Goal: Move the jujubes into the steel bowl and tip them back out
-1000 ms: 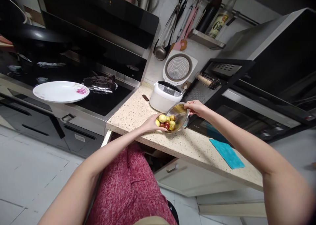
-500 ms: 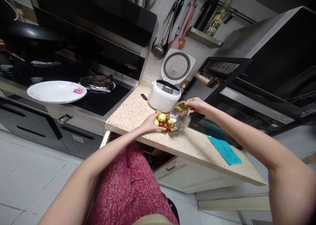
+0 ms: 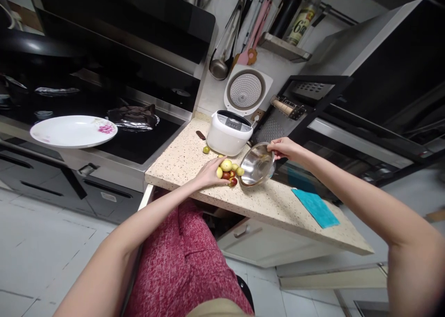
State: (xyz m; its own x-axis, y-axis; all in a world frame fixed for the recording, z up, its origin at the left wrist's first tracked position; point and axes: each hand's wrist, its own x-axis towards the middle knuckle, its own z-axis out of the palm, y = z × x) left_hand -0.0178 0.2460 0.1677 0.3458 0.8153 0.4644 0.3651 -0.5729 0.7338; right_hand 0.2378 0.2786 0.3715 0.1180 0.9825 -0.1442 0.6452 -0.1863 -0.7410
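Fresh green and reddish-brown jujubes (image 3: 226, 166) lie heaped on the counter in front of the rice cooker. My left hand (image 3: 210, 172) is cupped around the near left side of the heap, its thumb in front and its fingers partly hidden behind the fruit. My right hand (image 3: 282, 147) pinches the rim of a shiny metal bowl (image 3: 259, 163). The bowl is tipped on its side with its mouth facing the jujubes, and its inside looks bare. A single green jujube (image 3: 206, 149) lies apart, left of the rice cooker.
The white rice cooker (image 3: 229, 134) stands with its lid up. A brown object (image 3: 200, 135) lies beside it. A turquoise cloth (image 3: 315, 208) is on the counter at right. A floral plate (image 3: 73, 131) rests near the stove's front edge. Below the counter, a drawer (image 3: 147, 197) sticks out.
The last jujubes have left the bowl, which has shifted right, away from the heap. One green jujube now lies apart near the rice cooker. My left hand stays around the heap.
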